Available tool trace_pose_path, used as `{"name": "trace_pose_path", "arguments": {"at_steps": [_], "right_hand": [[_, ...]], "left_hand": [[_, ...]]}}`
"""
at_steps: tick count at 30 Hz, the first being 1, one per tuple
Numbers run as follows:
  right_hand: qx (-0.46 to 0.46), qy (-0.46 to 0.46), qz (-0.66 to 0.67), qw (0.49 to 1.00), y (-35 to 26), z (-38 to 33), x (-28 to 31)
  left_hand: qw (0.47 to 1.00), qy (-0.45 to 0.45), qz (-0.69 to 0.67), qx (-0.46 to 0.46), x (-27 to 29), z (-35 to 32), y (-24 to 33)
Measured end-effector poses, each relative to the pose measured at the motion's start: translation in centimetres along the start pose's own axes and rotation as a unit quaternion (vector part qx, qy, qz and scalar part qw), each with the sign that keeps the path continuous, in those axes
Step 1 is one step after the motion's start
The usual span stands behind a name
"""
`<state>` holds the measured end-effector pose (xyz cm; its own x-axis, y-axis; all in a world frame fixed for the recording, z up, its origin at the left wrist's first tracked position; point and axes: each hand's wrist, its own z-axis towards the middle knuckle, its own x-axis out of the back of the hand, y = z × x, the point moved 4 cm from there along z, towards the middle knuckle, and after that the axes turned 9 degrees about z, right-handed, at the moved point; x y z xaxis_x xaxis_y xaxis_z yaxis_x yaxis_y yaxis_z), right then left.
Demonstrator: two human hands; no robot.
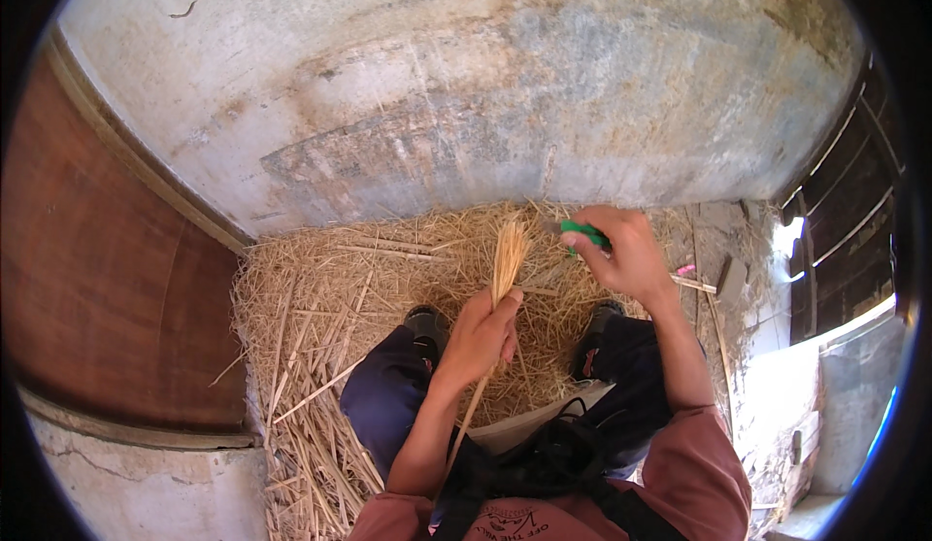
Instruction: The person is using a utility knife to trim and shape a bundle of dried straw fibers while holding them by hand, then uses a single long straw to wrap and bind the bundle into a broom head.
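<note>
My left hand point(476, 339) is wrapped round a thin pale stick, perhaps bamboo, whose upper end spreads into a brush of fine straw-coloured fibres point(511, 254). The stick's lower length runs down beside my left forearm toward my body. To the right of the fibres, my right hand point(626, 257) grips a green-handled knife point(588, 234). Its short grey blade points left toward the fibre tips, and a small gap seems to separate them.
Loose shavings point(330, 279) cover the floor around my shoes, with long split strips point(316, 454) piled at the left. A stained wall point(437, 104) stands ahead. On the left is a brown wooden panel point(126, 250); at the right, a small block point(731, 277) and dark slats point(845, 230).
</note>
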<state>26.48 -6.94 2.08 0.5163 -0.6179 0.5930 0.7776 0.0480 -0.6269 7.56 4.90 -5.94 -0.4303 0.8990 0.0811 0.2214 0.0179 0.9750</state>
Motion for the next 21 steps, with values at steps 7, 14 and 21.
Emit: {"name": "trace_pose_path", "arguments": {"at_steps": [7,14,21], "right_hand": [[0.028,-0.028,-0.021,0.999,-0.4,-0.4,-1.6],[0.045,-0.012,-0.006,0.999,-0.8,-0.2,-0.6],[0.034,-0.016,-0.079,0.996,-1.5,-0.4,-1.7]], "left_hand": [[1.000,0.005,-0.006,-0.009,0.0,0.1,0.1],[1.000,0.012,0.004,-0.019,0.1,0.2,0.0],[0.999,0.021,0.028,-0.012,0.2,0.0,0.3]]}}
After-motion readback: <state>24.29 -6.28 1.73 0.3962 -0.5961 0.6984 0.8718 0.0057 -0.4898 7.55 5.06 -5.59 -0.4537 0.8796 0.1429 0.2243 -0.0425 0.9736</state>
